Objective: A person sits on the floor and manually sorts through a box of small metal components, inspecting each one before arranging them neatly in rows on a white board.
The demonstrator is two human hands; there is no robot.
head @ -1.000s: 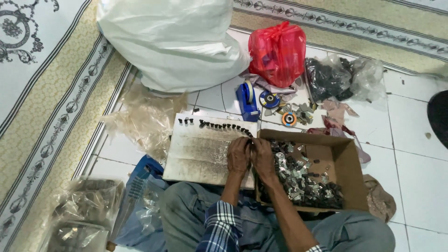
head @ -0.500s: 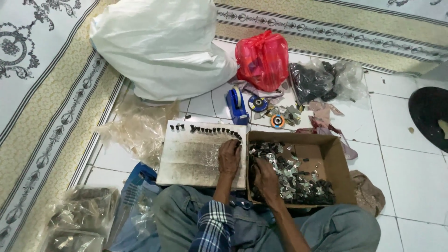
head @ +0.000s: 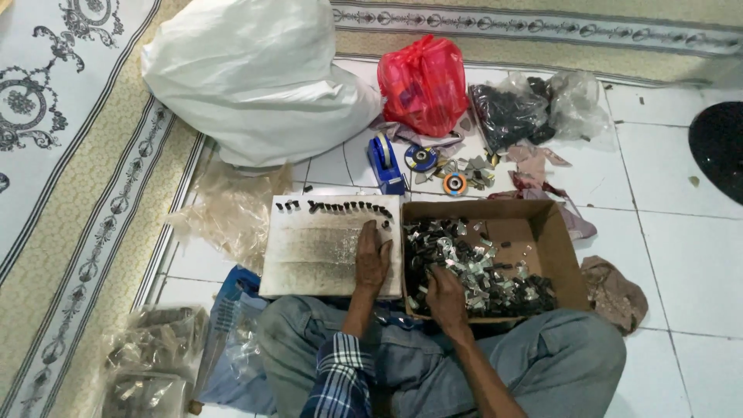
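Observation:
I sit cross-legged on a tiled floor. My left hand [head: 372,258] lies on the right part of a flat grey board [head: 309,248], fingers together; whether it pinches a piece I cannot tell. A row of small dark metal pieces [head: 340,207] lines the board's far edge. My right hand [head: 445,292] reaches into an open cardboard box [head: 561,251] and rests among a heap of small shiny and dark metal parts [head: 480,267]; its fingers are curled over them.
A big white sack [head: 255,77], a red plastic bag [head: 424,83] and clear bags of dark parts [head: 534,108] lie beyond. A blue tape dispenser [head: 385,162] and tape rolls [head: 422,159] sit near the box. Patterned carpet [head: 70,155] runs along the left; crumpled clear bags [head: 147,364] lie by my knee.
The view has tilted and shifted. My right hand has moved from beside the left at the board's edge into the box of parts. My left hand stays on the board.

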